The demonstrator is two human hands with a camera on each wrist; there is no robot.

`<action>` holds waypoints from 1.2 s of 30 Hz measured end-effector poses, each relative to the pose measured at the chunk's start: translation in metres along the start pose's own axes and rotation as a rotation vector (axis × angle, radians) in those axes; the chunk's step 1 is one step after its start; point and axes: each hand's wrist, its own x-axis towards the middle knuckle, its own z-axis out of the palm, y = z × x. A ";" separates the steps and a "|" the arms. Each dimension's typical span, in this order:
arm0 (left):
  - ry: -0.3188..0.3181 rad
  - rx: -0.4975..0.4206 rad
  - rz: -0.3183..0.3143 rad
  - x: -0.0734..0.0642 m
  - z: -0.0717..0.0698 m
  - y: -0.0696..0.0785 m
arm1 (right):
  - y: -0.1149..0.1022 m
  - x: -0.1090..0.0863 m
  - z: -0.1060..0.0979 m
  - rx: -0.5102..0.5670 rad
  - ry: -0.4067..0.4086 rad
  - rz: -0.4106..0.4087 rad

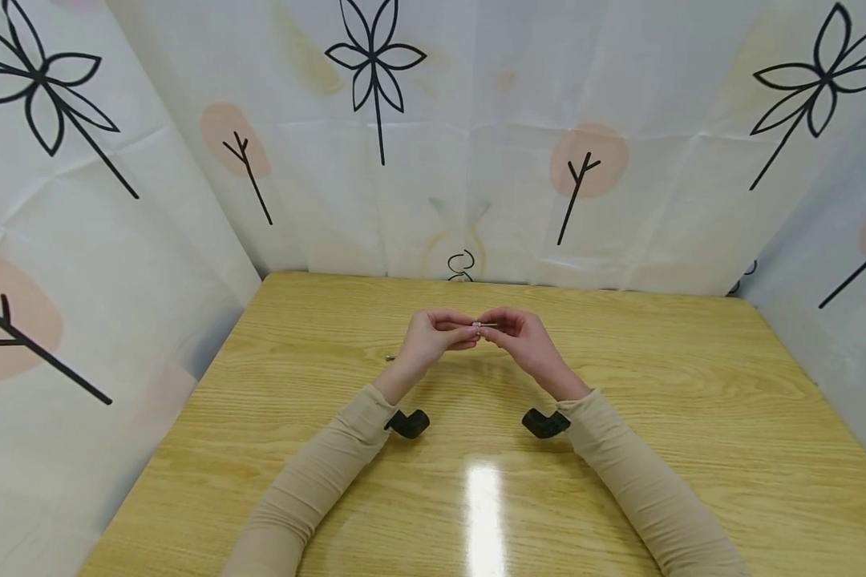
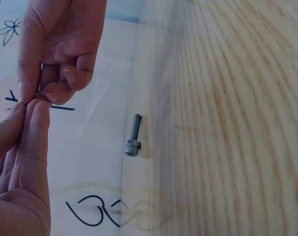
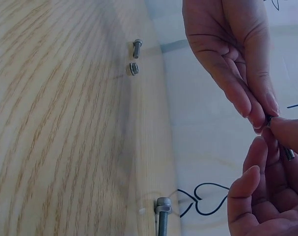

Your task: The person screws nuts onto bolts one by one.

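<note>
In the head view a small metal bolt (image 1: 488,324) lies crosswise between the fingertips of both hands, raised over the table. My left hand (image 1: 439,332) pinches its thicker end, and my right hand (image 1: 521,336) pinches it from the other side. The threaded end of the bolt (image 3: 289,153) shows past the right fingers in the right wrist view. Fingertips cover most of its head, so whether a nut sits on it there cannot be told. Another bolt with a nut on it (image 2: 133,141) lies on the table near the hands.
Near the table's far edge in the right wrist view lie a short bolt (image 3: 137,48) and a loose nut (image 3: 133,69). Patterned curtains (image 1: 505,160) stand round the wooden table (image 1: 657,361). Black wrist mounts (image 1: 410,424) hang by both cuffs.
</note>
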 end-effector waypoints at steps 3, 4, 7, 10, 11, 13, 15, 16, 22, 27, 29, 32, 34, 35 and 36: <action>0.005 -0.001 -0.006 0.000 0.001 0.000 | -0.010 -0.003 0.002 -0.016 0.011 0.004; 0.006 0.000 -0.008 0.000 0.001 0.000 | -0.014 -0.005 0.002 -0.019 0.014 0.007; 0.005 0.008 -0.011 0.000 0.001 0.001 | -0.024 -0.009 0.004 -0.028 0.021 0.021; 0.006 0.008 -0.011 -0.001 0.001 0.001 | -0.024 -0.011 0.004 -0.008 0.016 0.013; 0.005 0.007 -0.010 -0.001 0.000 0.001 | -0.021 -0.010 0.004 -0.003 0.014 0.008; 0.007 -0.004 -0.012 -0.001 0.000 0.000 | -0.013 -0.008 0.003 0.008 0.013 -0.006; 0.005 -0.009 -0.012 0.000 0.000 0.000 | -0.005 -0.005 0.002 -0.003 0.014 -0.017; 0.004 -0.010 -0.014 0.000 0.000 0.000 | -0.001 -0.004 0.002 -0.007 0.017 -0.019; 0.004 -0.006 -0.015 0.000 0.001 0.000 | 0.007 -0.001 0.001 -0.054 0.022 -0.023; -0.001 0.012 -0.010 0.000 0.001 0.000 | 0.003 -0.003 0.001 -0.020 0.013 -0.022; -0.002 0.011 -0.012 0.000 0.001 0.000 | -0.004 -0.006 0.001 -0.006 0.008 -0.035; -0.003 0.007 -0.013 0.000 0.002 0.000 | -0.017 -0.010 0.002 -0.022 0.005 -0.045; -0.001 0.004 -0.013 0.000 0.002 0.000 | -0.026 -0.012 0.003 -0.056 0.007 -0.032; -0.001 0.002 -0.013 0.000 0.002 0.000 | -0.029 -0.014 0.003 -0.068 0.008 -0.024; -0.001 0.003 -0.011 0.000 0.003 0.000 | -0.026 -0.012 0.003 -0.074 0.011 -0.015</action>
